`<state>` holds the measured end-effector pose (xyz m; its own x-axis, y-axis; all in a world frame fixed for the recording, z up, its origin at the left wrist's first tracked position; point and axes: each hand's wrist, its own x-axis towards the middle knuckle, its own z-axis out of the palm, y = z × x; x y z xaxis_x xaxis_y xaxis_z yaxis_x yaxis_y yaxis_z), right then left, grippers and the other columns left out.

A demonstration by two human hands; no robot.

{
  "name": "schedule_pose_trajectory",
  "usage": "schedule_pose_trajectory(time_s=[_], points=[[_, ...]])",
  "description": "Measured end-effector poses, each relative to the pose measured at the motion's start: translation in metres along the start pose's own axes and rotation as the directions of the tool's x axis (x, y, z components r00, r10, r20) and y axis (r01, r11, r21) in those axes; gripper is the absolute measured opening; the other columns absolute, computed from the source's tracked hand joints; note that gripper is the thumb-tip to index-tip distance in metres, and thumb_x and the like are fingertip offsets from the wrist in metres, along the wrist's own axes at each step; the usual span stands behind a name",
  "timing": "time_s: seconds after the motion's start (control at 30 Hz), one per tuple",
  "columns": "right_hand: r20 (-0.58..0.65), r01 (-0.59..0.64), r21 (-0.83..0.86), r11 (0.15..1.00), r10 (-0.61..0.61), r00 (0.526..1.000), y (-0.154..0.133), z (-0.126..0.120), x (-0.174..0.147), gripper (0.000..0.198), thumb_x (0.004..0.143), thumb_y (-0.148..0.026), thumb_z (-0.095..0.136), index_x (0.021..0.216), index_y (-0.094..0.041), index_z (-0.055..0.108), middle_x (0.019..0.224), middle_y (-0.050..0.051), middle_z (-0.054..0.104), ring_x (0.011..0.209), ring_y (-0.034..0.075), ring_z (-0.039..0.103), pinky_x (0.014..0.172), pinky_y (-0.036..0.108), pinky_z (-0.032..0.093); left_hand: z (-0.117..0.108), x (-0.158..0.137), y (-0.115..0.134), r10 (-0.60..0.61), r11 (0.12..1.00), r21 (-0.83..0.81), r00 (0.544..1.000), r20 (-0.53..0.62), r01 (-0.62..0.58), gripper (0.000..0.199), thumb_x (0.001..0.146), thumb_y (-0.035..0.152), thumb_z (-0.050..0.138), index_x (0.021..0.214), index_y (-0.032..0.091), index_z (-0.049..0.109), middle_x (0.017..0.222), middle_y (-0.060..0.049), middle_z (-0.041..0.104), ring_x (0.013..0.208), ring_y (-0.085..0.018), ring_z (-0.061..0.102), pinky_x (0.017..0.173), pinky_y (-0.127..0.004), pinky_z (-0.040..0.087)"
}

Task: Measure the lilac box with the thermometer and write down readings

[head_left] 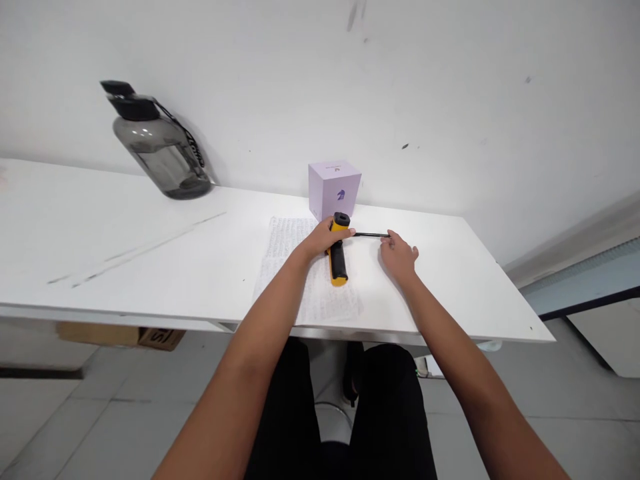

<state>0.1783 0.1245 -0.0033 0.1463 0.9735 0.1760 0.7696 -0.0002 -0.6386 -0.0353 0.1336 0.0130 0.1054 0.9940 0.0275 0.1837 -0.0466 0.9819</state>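
Pen [371,235] sideways, right of yellow tool [339,263]. Right hand [399,257] nearer, fingers pinching outer end; left hand [321,239] gripping tool, thumb right by pen's inner end.

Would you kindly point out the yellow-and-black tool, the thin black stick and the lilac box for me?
Yellow-and-black tool [338,260]: head view, on its black grip.
Thin black stick [371,235]: head view, midway along its visible length.
Lilac box [334,195]: head view, on its front face.

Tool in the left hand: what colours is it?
The tool is yellow and black, best in the head view.
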Motion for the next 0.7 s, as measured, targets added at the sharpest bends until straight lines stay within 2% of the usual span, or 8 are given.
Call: schedule_pose_trajectory(time_s=[0.17, 0.27, 0.37, 0.43, 0.5, 0.57, 0.63, 0.7], points=[[-0.032, -0.042, 0.016, 0.999, 0.043, 0.999, -0.001, -0.003, 0.002, 0.046, 0.09, -0.036, 0.044, 0.131, -0.02, 0.057, 0.107, 0.007, 0.073, 0.112, 0.025, 0.061, 0.116, 0.058, 0.01, 0.0, -0.001, 0.0, -0.003, 1.0, 0.007, 1.0, 0.008, 0.003, 0.041, 0.067, 0.045, 0.077, 0.093, 0.022, 0.055, 0.08, 0.0, 0.052, 0.069, -0.013, 0.049, 0.062, -0.028, 0.039], [-0.062, -0.002, 0.045, 0.999, 0.005, 0.998, -0.004, -0.003, -0.004, 0.041, 0.09, -0.038, 0.045, 0.123, -0.022, 0.061, 0.104, 0.005, 0.073, 0.103, 0.023, 0.063, 0.113, 0.051, 0.023, -0.001, -0.002, 0.001, 0.037, 0.999, 0.012, 0.999, 0.007, -0.037, 0.039, 0.066, 0.045, 0.078, 0.087, 0.022, 0.055, 0.078, 0.001, 0.052, 0.069, -0.013, 0.049, 0.062, -0.028, 0.04], [-0.093, 0.097, 0.134, 0.986, -0.085, 0.992, -0.008, -0.002, -0.011, 0.036, 0.091, -0.047, 0.045, 0.108, -0.023, 0.068, 0.1, 0.004, 0.073, 0.087, 0.02, 0.064, 0.099, 0.041, 0.039, -0.001, -0.002, 0.0, 0.059, 0.998, 0.002, 0.998, -0.009, -0.059, 0.04, 0.063, 0.045, 0.082, 0.08, 0.021, 0.056, 0.075, 0.0, 0.053, 0.068, -0.013, 0.05, 0.063, -0.029, 0.042], [-0.068, 0.145, 0.219, 0.965, -0.133, 0.989, -0.011, -0.002, -0.015, 0.043, 0.092, -0.056, 0.044, 0.093, -0.022, 0.07, 0.087, 0.003, 0.072, 0.076, 0.019, 0.063, 0.083, 0.035, 0.045, 0.002, 0.0, -0.002, 0.038, 0.997, -0.068, 0.999, -0.013, -0.039, 0.042, 0.061, 0.047, 0.084, 0.08, 0.021, 0.058, 0.075, -0.001, 0.056, 0.067, -0.014, 0.052, 0.062, -0.03, 0.044], [0.025, 0.139, 0.322, 0.937, -0.155, 0.988, -0.013, -0.003, -0.019, 0.055, 0.09, -0.066, 0.042, 0.078, -0.021, 0.07, 0.065, 0.001, 0.066, 0.064, 0.018, 0.059, 0.068, 0.031, 0.044, 0.008, 0.001, -0.002, 0.018, 0.972, -0.233, 1.0, -0.013, -0.02, 0.047, 0.061, 0.054, 0.082, 0.084, 0.02, 0.06, 0.08, -0.003, 0.061, 0.07, -0.015, 0.057, 0.063, -0.031, 0.048], [0.206, 0.075, 0.434, 0.898, -0.18, 0.962, -0.017, -0.004, -0.024, 0.065, 0.088, -0.074, 0.04, 0.068, -0.019, 0.068, 0.047, -0.001, 0.054, 0.051, 0.015, 0.053, 0.058, 0.028, 0.041, 0.017, 0.001, 0.002, 0.032, 0.906, -0.422, 0.999, -0.027, -0.04, 0.056, 0.065, 0.067, 0.074, 0.091, 0.019, 0.059, 0.089, -0.007, 0.066, 0.077, -0.018, 0.063, 0.066, -0.032, 0.051], [0.416, -0.022, 0.545, 0.838, -0.248, 0.875, -0.022, -0.004, -0.03, 0.071, 0.086, -0.078, 0.038, 0.061, -0.018, 0.066, 0.04, -0.001, 0.049, 0.042, 0.012, 0.046, 0.051, 0.027, 0.038, 0.025, -0.002, 0.008, 0.074, 0.849, -0.52, 0.995, -0.061, -0.095, 0.065, 0.067, 0.078, 0.064, 0.095, 0.02, 0.058, 0.097, -0.009, 0.068, 0.085, -0.02, 0.066, 0.069, -0.033, 0.053], [0.526, -0.143, 0.657, 0.74, -0.314, 0.79, -0.028, -0.004, -0.037, 0.069, 0.086, -0.077, 0.042, 0.059, -0.017, 0.064, 0.042, 0.001, 0.053, 0.04, 0.011, 0.045, 0.047, 0.026, 0.038, 0.033, -0.006, 0.015, 0.132, 0.842, -0.516, 0.987, -0.087, -0.159, 0.069, 0.068, 0.083, 0.058, 0.098, 0.021, 0.057, 0.103, -0.01, 0.069, 0.09, -0.022, 0.067, 0.072, -0.033, 0.054]])
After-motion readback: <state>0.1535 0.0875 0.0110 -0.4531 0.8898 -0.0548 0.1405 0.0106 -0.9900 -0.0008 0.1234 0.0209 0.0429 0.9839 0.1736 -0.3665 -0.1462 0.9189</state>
